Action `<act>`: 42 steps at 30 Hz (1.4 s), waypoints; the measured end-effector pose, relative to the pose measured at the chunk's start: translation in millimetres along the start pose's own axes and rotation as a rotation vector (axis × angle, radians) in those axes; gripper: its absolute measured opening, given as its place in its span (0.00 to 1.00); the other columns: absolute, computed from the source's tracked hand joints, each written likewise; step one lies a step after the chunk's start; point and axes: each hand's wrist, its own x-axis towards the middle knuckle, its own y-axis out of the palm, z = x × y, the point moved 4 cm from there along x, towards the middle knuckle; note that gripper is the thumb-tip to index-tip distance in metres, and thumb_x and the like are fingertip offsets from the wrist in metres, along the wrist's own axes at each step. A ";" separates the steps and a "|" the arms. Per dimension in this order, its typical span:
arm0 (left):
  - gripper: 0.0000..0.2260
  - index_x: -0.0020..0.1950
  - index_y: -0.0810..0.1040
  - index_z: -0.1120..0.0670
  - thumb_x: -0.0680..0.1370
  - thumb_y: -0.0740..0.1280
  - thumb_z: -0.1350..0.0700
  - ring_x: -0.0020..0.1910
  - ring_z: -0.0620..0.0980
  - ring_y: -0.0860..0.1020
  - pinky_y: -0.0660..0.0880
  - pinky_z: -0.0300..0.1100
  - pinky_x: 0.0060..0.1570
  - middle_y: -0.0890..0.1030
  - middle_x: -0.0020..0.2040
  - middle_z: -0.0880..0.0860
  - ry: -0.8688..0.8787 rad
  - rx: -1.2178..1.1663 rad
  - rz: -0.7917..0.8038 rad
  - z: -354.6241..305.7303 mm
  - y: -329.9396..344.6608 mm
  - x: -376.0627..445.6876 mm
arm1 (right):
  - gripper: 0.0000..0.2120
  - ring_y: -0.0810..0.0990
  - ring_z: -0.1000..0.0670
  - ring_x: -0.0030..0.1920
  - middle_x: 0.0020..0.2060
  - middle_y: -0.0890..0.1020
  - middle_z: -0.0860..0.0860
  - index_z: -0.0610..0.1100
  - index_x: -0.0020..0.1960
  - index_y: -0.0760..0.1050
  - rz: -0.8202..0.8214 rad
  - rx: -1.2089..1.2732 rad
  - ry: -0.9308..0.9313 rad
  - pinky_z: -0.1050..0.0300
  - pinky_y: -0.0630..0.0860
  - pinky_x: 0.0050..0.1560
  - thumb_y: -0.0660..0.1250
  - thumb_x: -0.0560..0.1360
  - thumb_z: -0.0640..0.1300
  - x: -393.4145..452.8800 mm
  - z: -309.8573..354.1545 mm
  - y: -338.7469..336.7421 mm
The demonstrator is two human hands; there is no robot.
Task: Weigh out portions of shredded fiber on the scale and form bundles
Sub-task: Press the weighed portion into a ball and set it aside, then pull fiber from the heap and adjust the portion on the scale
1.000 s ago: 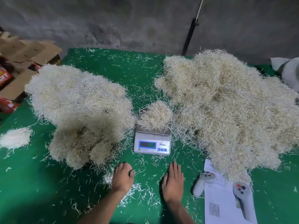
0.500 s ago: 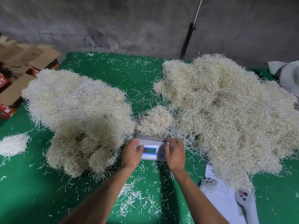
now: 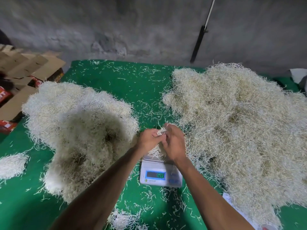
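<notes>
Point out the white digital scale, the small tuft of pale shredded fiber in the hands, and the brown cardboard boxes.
white digital scale (image 3: 160, 177), head view, front panel beside the display.
small tuft of pale shredded fiber (image 3: 161, 130), head view, strands between both hands.
brown cardboard boxes (image 3: 41, 67), head view, open flap.

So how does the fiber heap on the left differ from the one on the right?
The left heap is smaller and paler, with a dark shadow over its middle; the right heap is larger, more yellow-tan and evenly lit. The right heap reaches the scale; the left heap stops short of it. Both are loose shredded fiber on the green table.
</notes>
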 end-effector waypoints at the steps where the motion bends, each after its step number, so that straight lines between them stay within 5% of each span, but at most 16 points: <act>1: 0.11 0.42 0.78 0.51 0.77 0.73 0.46 0.33 0.46 0.73 0.70 0.39 0.33 0.79 0.37 0.51 -0.004 -0.038 0.024 3.8 -1.6 5.2 | 0.14 0.69 0.48 0.74 0.72 0.74 0.49 0.44 0.61 0.80 -0.023 0.028 -0.015 0.50 0.59 0.79 0.67 0.80 0.51 0.8 -1.6 0.2; 4: 0.16 0.34 0.73 0.53 0.78 0.72 0.48 0.26 0.45 0.65 0.67 0.42 0.32 0.69 0.28 0.48 -0.002 -0.159 0.032 11.1 -15.0 19.9 | 0.23 0.68 0.48 0.74 0.74 0.72 0.47 0.46 0.69 0.74 0.029 0.053 -0.014 0.47 0.58 0.75 0.64 0.81 0.60 -2.9 -7.4 4.6; 6: 0.15 0.39 0.78 0.54 0.78 0.72 0.44 0.27 0.46 0.67 0.72 0.44 0.32 0.70 0.28 0.49 -0.004 -0.204 0.054 9.7 -23.1 23.7 | 0.28 0.70 0.45 0.73 0.73 0.73 0.45 0.45 0.74 0.71 0.103 0.019 -0.018 0.47 0.58 0.75 0.63 0.82 0.62 -8.0 -12.3 8.7; 12: 0.19 0.34 0.71 0.55 0.76 0.74 0.46 0.25 0.47 0.63 0.68 0.42 0.31 0.66 0.25 0.45 0.048 -0.324 0.015 -12.4 -46.8 17.9 | 0.22 0.76 0.44 0.69 0.67 0.80 0.44 0.44 0.70 0.75 0.065 -0.015 0.059 0.47 0.58 0.76 0.64 0.83 0.56 -21.1 -27.5 5.2; 15: 0.19 0.37 0.73 0.61 0.77 0.73 0.48 0.26 0.47 0.63 0.71 0.47 0.34 0.66 0.27 0.48 0.064 -0.357 -0.033 -27.4 -56.8 7.0 | 0.18 0.80 0.50 0.57 0.54 0.84 0.47 0.45 0.65 0.78 0.145 -0.015 0.181 0.45 0.67 0.75 0.65 0.82 0.55 -28.1 -36.5 6.5; 18: 0.21 0.58 0.80 0.62 0.78 0.72 0.45 0.36 0.50 0.75 0.80 0.49 0.43 0.78 0.40 0.51 -0.014 -0.480 -0.135 -41.2 -66.1 -3.7 | 0.09 0.82 0.46 0.56 0.52 0.82 0.48 0.48 0.58 0.78 0.237 -0.031 0.252 0.47 0.77 0.65 0.67 0.80 0.49 -34.5 -38.8 2.9; 21: 0.25 0.69 0.76 0.63 0.79 0.71 0.47 0.47 0.50 0.78 0.79 0.51 0.56 0.80 0.49 0.54 -0.065 -0.716 -0.199 -55.9 -78.6 -10.0 | 0.06 0.78 0.48 0.59 0.54 0.79 0.52 0.48 0.54 0.77 0.252 -0.143 0.204 0.47 0.72 0.70 0.69 0.79 0.47 -35.8 -36.2 -1.4; 25: 0.26 0.73 0.73 0.60 0.80 0.70 0.47 0.61 0.54 0.78 0.81 0.50 0.58 0.75 0.68 0.60 -0.067 -0.750 -0.109 -72.5 -85.9 -19.1 | 0.16 0.74 0.45 0.67 0.63 0.78 0.47 0.47 0.53 0.77 0.276 -0.217 0.145 0.41 0.63 0.76 0.64 0.79 0.60 -24.4 -22.2 -13.6; 27: 0.28 0.76 0.68 0.59 0.80 0.69 0.47 0.67 0.58 0.74 0.82 0.52 0.56 0.70 0.73 0.60 -0.086 -0.754 -0.059 -74.9 -86.4 -20.5 | 0.23 0.74 0.45 0.66 0.64 0.78 0.46 0.46 0.51 0.80 0.135 -0.173 0.109 0.42 0.67 0.73 0.58 0.79 0.65 -15.6 -8.8 -29.7; 31: 0.24 0.75 0.69 0.58 0.82 0.66 0.49 0.65 0.59 0.76 0.83 0.51 0.54 0.69 0.73 0.60 -0.071 -0.713 -0.029 -81.4 -82.8 -21.1 | 0.32 0.75 0.51 0.46 0.50 0.77 0.48 0.44 0.58 0.77 -0.195 -0.101 0.012 0.53 0.77 0.47 0.51 0.80 0.70 6.7 31.2 -60.5; 34: 0.16 0.64 0.76 0.58 0.83 0.64 0.49 0.52 0.56 0.82 0.82 0.46 0.51 0.79 0.60 0.58 -0.015 -0.689 -0.017 -93.0 -80.4 -20.3 | 0.26 0.78 0.50 0.37 0.42 0.77 0.51 0.45 0.57 0.73 0.058 -0.142 -0.003 0.55 0.78 0.34 0.53 0.82 0.67 22.8 44.4 -54.0; 38: 0.11 0.54 0.78 0.53 0.84 0.63 0.46 0.43 0.53 0.76 0.74 0.48 0.45 0.81 0.51 0.60 0.097 -0.257 -0.014 -93.5 -79.4 -17.4 | 0.10 0.80 0.49 0.38 0.41 0.76 0.51 0.44 0.54 0.73 0.178 -0.234 -0.005 0.60 0.75 0.35 0.60 0.85 0.49 26.3 26.5 -39.8; 42: 0.18 0.55 0.76 0.54 0.80 0.66 0.39 0.39 0.48 0.78 0.75 0.44 0.38 0.81 0.47 0.55 0.135 0.134 0.093 -82.6 -61.0 -21.9 | 0.09 0.79 0.51 0.39 0.40 0.77 0.53 0.47 0.55 0.74 0.176 -0.311 -0.008 0.60 0.73 0.36 0.68 0.81 0.52 34.7 23.5 -43.4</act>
